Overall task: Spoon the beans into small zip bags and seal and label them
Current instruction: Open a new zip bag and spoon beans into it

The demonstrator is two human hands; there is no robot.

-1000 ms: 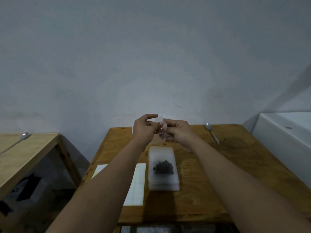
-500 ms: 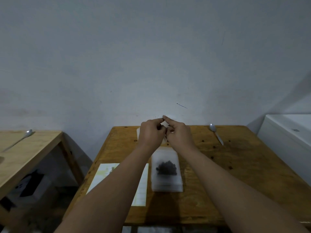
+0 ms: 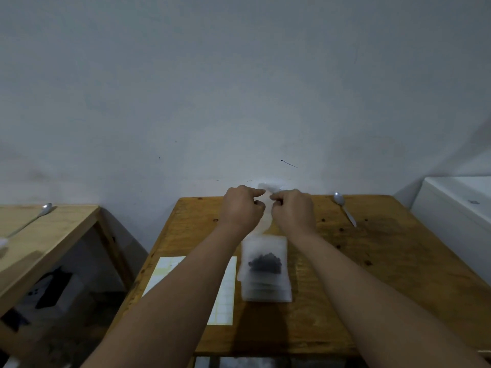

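Since the earlier frame both hands have parted slightly and dropped toward the far table edge; the thin clear bag between them now shows more of its top, where before the fingertips met in front of it.

Wooden table [image 3: 372,274]: carries everything in use. A second table [image 3: 39,235] stands well apart to the left, with its own spoon, not involved.

Label sheet [image 3: 225,296]: lies flat near the front edge, partly under the left forearm, just beside the box.

Clear plastic box [image 3: 265,272]: sits centre, nearer than the hands; dark beans [image 3: 265,263] are heaped inside. View is blurred, so lid state cannot be told.

Left hand [image 3: 243,208]: thumb and forefinger pinched on one side of the small zip bag [image 3: 267,200].

Right hand [image 3: 292,209]: fingers curled closed on the other side of the same bag. Bag is held off the table, appears empty; judged step is opening its mouth.

Spoon [image 3: 345,211]: lies at the far right of the table, well apart from both hands.

Risks, as judged:
- The film is thin and slippery; the pinch could slide, leaving the mouth closed.
- Fetching the spoon leaves one hand on the bag; mouth may collapse and beans spill.
- Left forearm may drag the label sheet.
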